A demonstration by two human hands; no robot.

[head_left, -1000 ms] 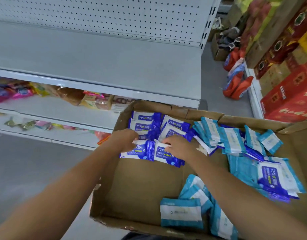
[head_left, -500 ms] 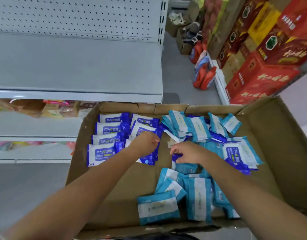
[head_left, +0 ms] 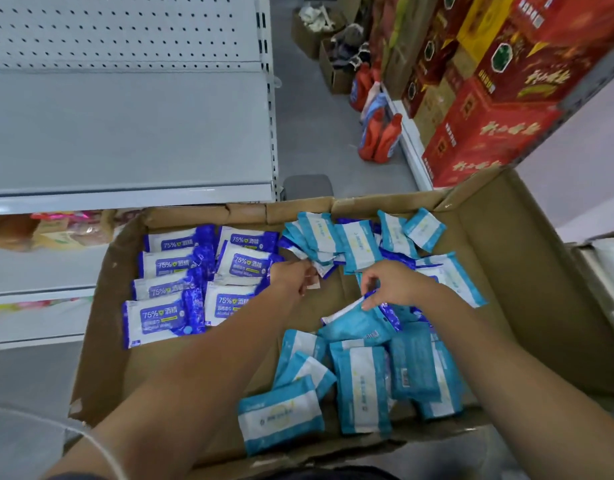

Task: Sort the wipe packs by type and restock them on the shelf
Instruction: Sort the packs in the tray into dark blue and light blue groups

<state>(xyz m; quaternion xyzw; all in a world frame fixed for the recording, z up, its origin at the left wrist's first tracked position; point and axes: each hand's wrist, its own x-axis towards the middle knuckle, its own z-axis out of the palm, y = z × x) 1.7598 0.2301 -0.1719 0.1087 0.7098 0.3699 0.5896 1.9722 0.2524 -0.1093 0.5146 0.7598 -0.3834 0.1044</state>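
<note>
A cardboard box (head_left: 527, 271) holds two kinds of wipe packs. Dark blue "75%" alcohol packs (head_left: 160, 317) lie in rows in its left part. Light blue packs (head_left: 362, 386) are heaped along the back right and at the front. My right hand (head_left: 393, 285) pinches the edge of a dark blue pack (head_left: 387, 312), which is tilted up out of the light blue heap. My left hand (head_left: 290, 278) hovers at the box's middle with loosely curled fingers, close to the corner of a light blue pack (head_left: 321, 268). I see nothing in it.
A bare grey shelf board (head_left: 125, 133) with a pegboard back stands just beyond the box. Lower shelves at the left carry snack bags (head_left: 56, 232). Orange detergent bottles (head_left: 380, 138) and stacked red cartons (head_left: 489, 126) line the aisle at the right.
My left hand came off the dark blue rows and moved toward the middle. My right hand shifted right into the light blue heap and raised a dark blue pack by its edge.
</note>
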